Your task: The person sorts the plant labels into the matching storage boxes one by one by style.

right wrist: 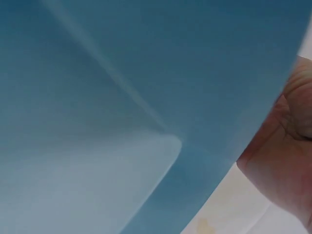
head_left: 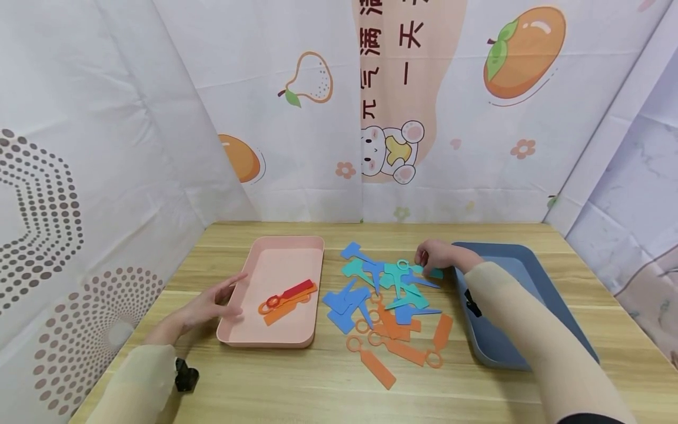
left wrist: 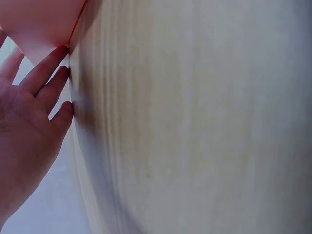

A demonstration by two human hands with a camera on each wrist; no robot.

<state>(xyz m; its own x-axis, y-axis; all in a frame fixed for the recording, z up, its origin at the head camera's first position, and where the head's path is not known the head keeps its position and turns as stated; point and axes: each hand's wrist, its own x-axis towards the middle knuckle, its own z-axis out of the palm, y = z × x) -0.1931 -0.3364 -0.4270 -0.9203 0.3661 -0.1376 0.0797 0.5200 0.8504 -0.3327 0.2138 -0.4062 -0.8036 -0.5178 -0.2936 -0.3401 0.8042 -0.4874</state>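
Note:
My left hand (head_left: pixel 212 306) rests at the left rim of the pink tray (head_left: pixel 238 330), fingers spread. In the left wrist view, the fingers of that hand (left wrist: pixel 36 102) touch the tray's edge. Inside the tray lie a red ring-ended tag (head_left: pixel 298 288) and orange ones (head_left: pixel 281 312). My right hand (head_left: pixel 442 256) reaches across the blue-grey tray (head_left: pixel 479 347), fingertips down at a teal tag (head_left: pixel 436 273); whether they pinch it cannot be told. In the right wrist view, the tray wall (right wrist: pixel 219 97) hides the fingers.
Between the trays lie several blue T-shaped tags (head_left: pixel 339 303), teal tags (head_left: pixel 410 297) and orange ring-ended tags (head_left: pixel 378 368), many overlapping. The wooden table (head_left: pixel 296 388) ends at a printed white curtain (head_left: pixel 307 159) behind and at both sides.

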